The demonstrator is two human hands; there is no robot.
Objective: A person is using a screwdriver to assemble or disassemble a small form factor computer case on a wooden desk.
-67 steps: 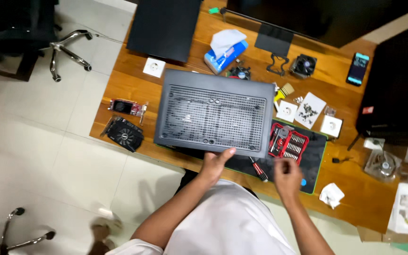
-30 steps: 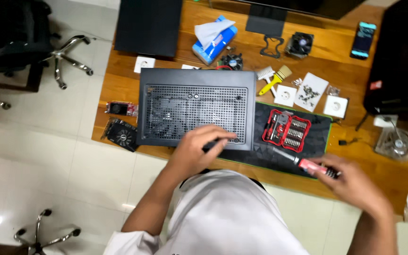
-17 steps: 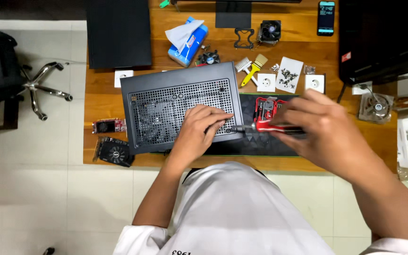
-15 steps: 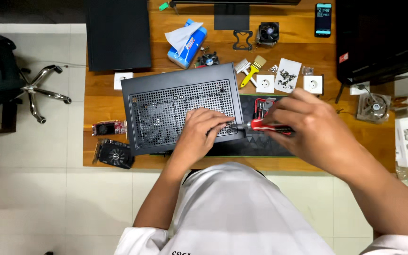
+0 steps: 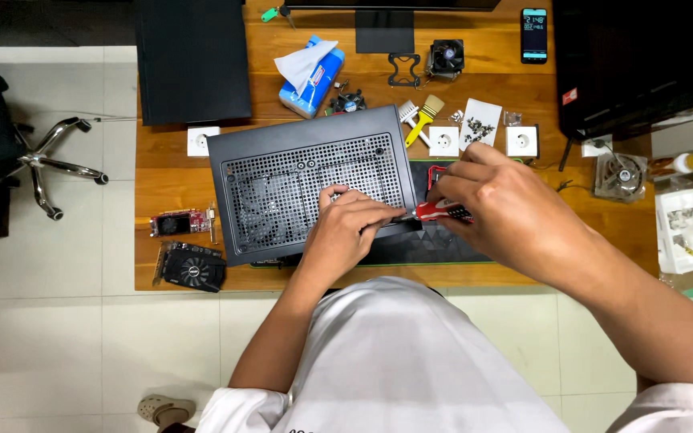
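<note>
A dark grey computer case (image 5: 282, 172) lies flat on the wooden desk (image 5: 170, 184), its perforated side panel facing up. My left hand (image 5: 350, 228) rests on the panel's lower right corner, fingertips pinching the metal tip of a screwdriver. My right hand (image 5: 507, 212) grips the red-and-black screwdriver handle (image 5: 435, 212), held level and pointing left at the case's right edge. A red bit set (image 5: 436, 171) on a dark mat (image 5: 435, 244) is mostly hidden behind my right hand.
Two graphics cards (image 5: 190, 266) lie left of the case. Behind it are a tissue box (image 5: 312, 76), a brush (image 5: 424, 116), white sockets (image 5: 443, 140), a cooler fan (image 5: 447, 56), a phone (image 5: 534, 34) and a monitor stand (image 5: 384, 30). An office chair (image 5: 10, 152) stands left.
My right hand picked up the screwdriver from the mat's right side and carried it left to the case's edge. My left hand slid right to meet its tip. The view has shifted.
</note>
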